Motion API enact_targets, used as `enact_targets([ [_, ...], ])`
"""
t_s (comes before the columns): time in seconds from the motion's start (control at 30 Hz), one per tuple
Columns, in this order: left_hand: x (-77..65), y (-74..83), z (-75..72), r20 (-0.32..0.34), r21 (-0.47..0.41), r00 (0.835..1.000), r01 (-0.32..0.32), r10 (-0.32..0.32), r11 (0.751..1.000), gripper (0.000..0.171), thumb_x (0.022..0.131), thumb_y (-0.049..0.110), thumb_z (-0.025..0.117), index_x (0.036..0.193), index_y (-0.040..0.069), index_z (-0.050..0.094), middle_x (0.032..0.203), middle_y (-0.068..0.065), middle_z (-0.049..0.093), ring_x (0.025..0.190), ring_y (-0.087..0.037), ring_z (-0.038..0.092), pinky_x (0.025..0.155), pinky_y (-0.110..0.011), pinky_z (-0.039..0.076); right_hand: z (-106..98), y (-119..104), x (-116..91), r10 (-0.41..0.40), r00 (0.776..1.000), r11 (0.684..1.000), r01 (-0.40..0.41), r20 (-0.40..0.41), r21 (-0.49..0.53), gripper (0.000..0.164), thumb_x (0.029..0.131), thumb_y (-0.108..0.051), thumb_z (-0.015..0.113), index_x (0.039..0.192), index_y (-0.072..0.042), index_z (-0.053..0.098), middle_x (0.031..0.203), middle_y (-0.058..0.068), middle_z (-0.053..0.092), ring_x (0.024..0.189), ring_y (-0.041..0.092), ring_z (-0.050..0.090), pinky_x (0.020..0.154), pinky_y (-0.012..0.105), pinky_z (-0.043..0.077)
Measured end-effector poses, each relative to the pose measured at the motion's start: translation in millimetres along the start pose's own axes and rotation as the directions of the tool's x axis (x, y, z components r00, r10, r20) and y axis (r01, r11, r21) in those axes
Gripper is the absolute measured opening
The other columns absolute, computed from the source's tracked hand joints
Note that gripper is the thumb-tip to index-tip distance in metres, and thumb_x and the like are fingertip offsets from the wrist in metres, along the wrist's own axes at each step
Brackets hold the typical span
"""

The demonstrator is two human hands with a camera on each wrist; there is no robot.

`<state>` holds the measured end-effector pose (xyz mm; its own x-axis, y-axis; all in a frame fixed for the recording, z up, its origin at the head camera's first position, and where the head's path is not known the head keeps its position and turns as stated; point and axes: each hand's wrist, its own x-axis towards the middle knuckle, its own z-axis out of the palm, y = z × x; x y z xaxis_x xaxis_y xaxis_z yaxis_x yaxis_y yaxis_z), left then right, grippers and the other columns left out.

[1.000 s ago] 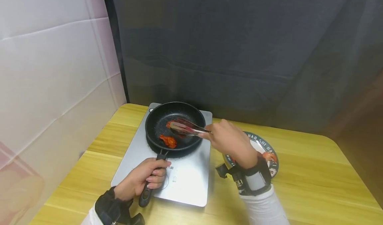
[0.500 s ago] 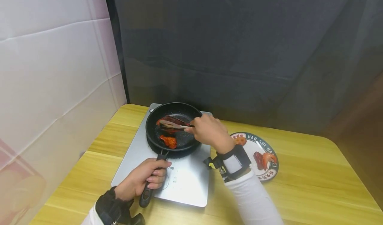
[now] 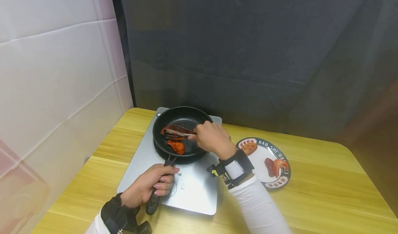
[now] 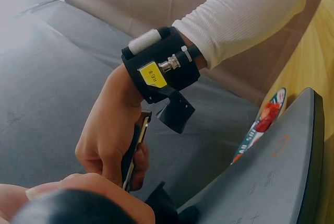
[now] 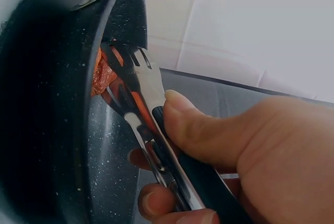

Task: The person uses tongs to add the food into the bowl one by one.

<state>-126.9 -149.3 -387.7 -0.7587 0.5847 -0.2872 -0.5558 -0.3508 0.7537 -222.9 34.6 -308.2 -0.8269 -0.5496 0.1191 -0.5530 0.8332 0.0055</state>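
My left hand [image 3: 152, 185] grips the black handle [image 3: 153, 204] of a frying pan [image 3: 186, 113], which sits on a silver induction cooker [image 3: 199, 196]. With my right hand [image 3: 212, 137] I hold metal food tongs [image 5: 151, 83] low inside the pan, thumb on one arm and fingers round the other. Their slotted tips reach an orange-red food piece [image 5: 103, 73] toward the pan's left side; I cannot tell whether they pinch it. Nearer the handle, a reddish-orange piece like a chicken wing [image 3: 176, 146] lies on the pan floor.
Right of the cooker is a round plate with a dark green lettered rim [image 3: 281, 156]. It bears a shrimp [image 3: 280, 165], a dark red meat piece [image 3: 269, 167] and a tan piece [image 3: 249, 148]. Dark cloth [image 3: 248, 54] hangs behind the wooden table [image 3: 323, 185].
My right hand has moved left with the tongs, uncovering the plate. The tong tips and the food piece at them shifted from mid-pan toward its left side. My left hand stays on the handle.
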Motion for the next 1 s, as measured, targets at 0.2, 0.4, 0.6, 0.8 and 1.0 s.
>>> enact_targets([
  [0.2,-0.2,0.4,-0.4,-0.003,0.008,1.000,0.003,-0.002,1.000,0.029,0.087,0.013,0.048,0.063,0.013,0.031,0.048,0.009,0.026,0.032,0.000,0.028,0.030,-0.015,0.022,2,-1,2,0.000,1.000,1.000,0.000,0.014,0.014,0.035,0.085,-0.044,0.053,0.062,-0.018,0.053,0.055,-0.001,0.039,0.043,0.013,0.044,0.035,0.025,0.032],
  [0.4,0.7,-0.3,-0.5,0.005,0.005,1.000,0.004,-0.004,1.000,0.030,0.088,0.013,0.047,0.063,0.013,0.031,0.047,0.010,0.027,0.032,0.001,0.029,0.030,-0.015,0.022,4,2,4,0.015,0.999,0.999,-0.017,0.039,0.049,0.035,0.084,-0.046,0.054,0.065,-0.018,0.056,0.055,-0.001,0.039,0.046,0.014,0.046,0.039,0.027,0.033],
  [0.6,3.0,-0.6,-0.5,0.021,0.001,1.000,0.006,-0.006,1.000,0.028,0.088,0.013,0.046,0.064,0.013,0.031,0.048,0.010,0.026,0.032,0.001,0.029,0.030,-0.014,0.022,9,10,1,0.036,0.997,0.993,-0.043,0.061,0.112,0.029,0.084,-0.045,0.055,0.076,-0.018,0.063,0.057,-0.001,0.047,0.050,0.012,0.047,0.043,0.027,0.036],
  [0.8,2.9,-0.7,-1.3,0.019,-0.001,1.000,0.003,-0.003,1.000,0.028,0.088,0.013,0.046,0.064,0.013,0.031,0.048,0.010,0.026,0.032,0.001,0.028,0.029,-0.014,0.021,8,23,-12,0.073,0.997,0.972,-0.076,0.024,0.222,0.033,0.081,-0.047,0.057,0.075,-0.015,0.062,0.052,-0.003,0.044,0.048,0.013,0.046,0.043,0.027,0.035],
  [1.0,3.2,-0.4,-3.5,0.026,-0.003,1.000,-0.003,0.003,1.000,0.028,0.088,0.013,0.047,0.064,0.013,0.031,0.048,0.009,0.026,0.032,0.001,0.029,0.029,-0.014,0.021,-4,36,-33,0.110,0.994,0.973,-0.102,-0.028,0.206,0.046,0.084,-0.047,0.054,0.109,-0.009,0.062,0.063,0.000,0.054,0.059,0.014,0.050,0.051,0.029,0.041],
])
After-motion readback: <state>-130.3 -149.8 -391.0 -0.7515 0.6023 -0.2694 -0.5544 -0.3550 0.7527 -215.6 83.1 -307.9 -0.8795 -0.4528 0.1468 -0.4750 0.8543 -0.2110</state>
